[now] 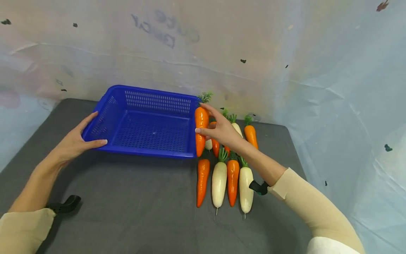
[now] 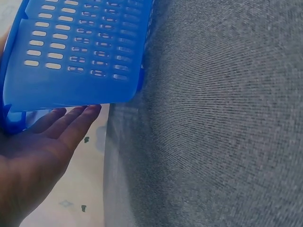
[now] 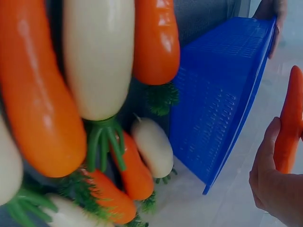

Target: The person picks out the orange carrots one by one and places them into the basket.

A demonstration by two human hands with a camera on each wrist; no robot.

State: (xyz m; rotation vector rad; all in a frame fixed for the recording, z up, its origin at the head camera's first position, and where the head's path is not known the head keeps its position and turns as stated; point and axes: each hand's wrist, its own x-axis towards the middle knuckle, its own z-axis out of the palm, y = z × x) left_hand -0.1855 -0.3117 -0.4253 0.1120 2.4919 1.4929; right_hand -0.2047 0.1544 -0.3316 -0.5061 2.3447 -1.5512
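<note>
A blue plastic basket [image 1: 152, 128] with slotted walls has nothing inside it. My left hand [image 1: 71, 143] grips its left end, the thumb on the rim and the fingers beneath it in the left wrist view. With thumb and fingertips, my right hand [image 1: 223, 130] pinches an orange carrot [image 1: 201, 118] that has a feathery green top. The carrot hangs point down at the basket's right rim, overlapping it in the head view. In the right wrist view the held carrot [image 3: 288, 127] is up beside the basket's rim [image 3: 246, 113].
Right of the basket, a front row alternates carrots [image 1: 233, 181] and white radishes [image 1: 219, 185] on the grey cloth-covered table [image 1: 133, 204]. Behind it lie more of both, partly hidden by my right hand, including a carrot [image 1: 251, 135]. A pale plastic sheet [image 1: 222, 42] hangs behind the table.
</note>
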